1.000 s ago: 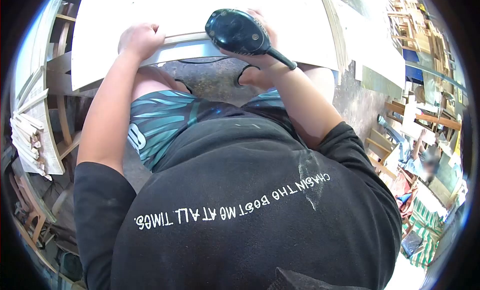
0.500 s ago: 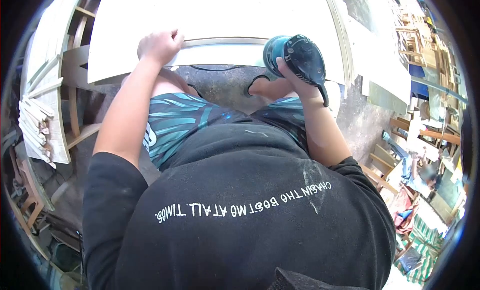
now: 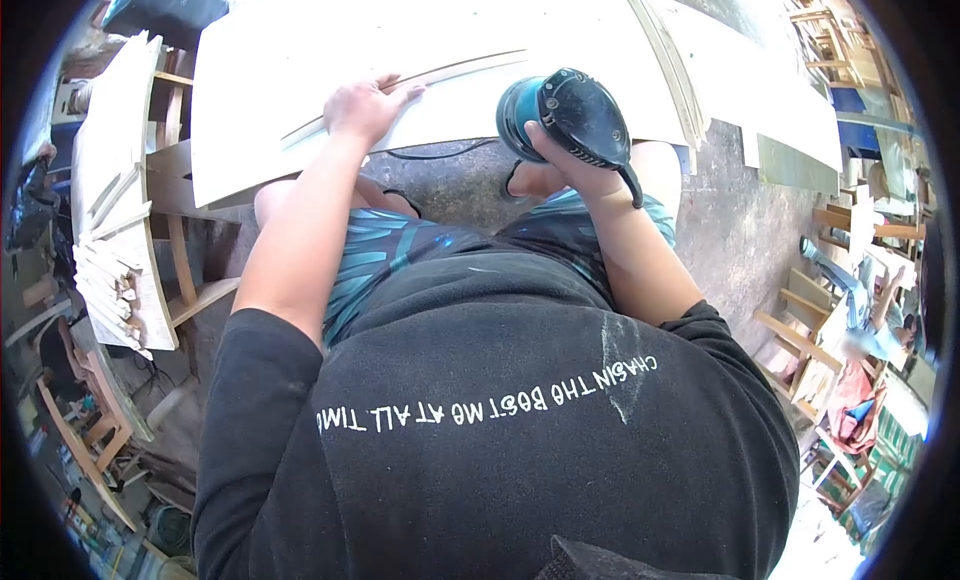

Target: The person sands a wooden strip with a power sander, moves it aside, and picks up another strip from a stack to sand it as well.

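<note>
L hand (image 3: 364, 111), part-open, rests on a long, thin pale-wood strip (image 3: 465, 67) atop a white flat board (image 3: 430, 18), near centre; grip unclear. R hand (image 3: 577, 166) curled round a teal-and-black rounded plastic sander (image 3: 585, 115), near right: prob. hefty, rigid, best held by body. Strip prob. light, bendy.

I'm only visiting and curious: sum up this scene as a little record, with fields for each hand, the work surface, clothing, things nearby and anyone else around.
Left hand: at a slim wooden strip; whether it grips is unclear
Right hand: holding a teal-and-black handheld sander, its round pad facing left
Work surface: large white panel
Clothing: black shirt with white lettering, patterned shorts
Nearby, left: pale strips piled on a board
Floor: dark cable
Others: another person, far right
</note>
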### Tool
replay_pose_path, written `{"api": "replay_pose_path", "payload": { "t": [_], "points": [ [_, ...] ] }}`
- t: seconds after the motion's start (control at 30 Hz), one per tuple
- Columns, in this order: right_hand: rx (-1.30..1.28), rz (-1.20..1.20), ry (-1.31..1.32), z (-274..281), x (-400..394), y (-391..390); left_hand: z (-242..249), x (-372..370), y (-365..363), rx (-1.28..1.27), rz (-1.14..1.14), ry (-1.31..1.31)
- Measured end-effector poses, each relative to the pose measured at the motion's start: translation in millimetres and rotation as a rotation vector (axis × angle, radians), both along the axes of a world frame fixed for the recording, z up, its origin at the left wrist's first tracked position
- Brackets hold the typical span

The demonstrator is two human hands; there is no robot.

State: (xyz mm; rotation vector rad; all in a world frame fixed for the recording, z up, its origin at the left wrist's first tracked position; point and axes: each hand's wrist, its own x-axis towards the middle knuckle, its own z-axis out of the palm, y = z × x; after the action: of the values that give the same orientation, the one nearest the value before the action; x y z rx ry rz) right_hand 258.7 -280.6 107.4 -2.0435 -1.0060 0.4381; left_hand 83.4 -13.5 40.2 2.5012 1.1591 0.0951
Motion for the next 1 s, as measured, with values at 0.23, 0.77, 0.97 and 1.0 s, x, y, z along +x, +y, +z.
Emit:
{"api": "replay_pose_path", "payload": {
  "t": [0.23, 0.77, 0.97, 1.0],
  "points": [
    [0.046, -0.051, -0.037, -4.4, 16.3, -7.8, 32.3, -31.2, 37.4, -0.346, 0.143, -0.152],
    [0.179, -0.076, 0.082, -27.0, 26.1, -8.5, 216.6, -88.8, -48.1, -0.761, 0.23, -0.871],
    [0.261, -0.095, 0.141, -26.1, 22.3, -11.5, 236.2, -82.8, -69.5, -0.724, 0.149, -0.889],
    [0.273, -0.092, 0.157, -28.3, 23.1, -12.1, 239.1, -81.0, -71.6, -0.721, 0.147, -0.885]
  ]
}}
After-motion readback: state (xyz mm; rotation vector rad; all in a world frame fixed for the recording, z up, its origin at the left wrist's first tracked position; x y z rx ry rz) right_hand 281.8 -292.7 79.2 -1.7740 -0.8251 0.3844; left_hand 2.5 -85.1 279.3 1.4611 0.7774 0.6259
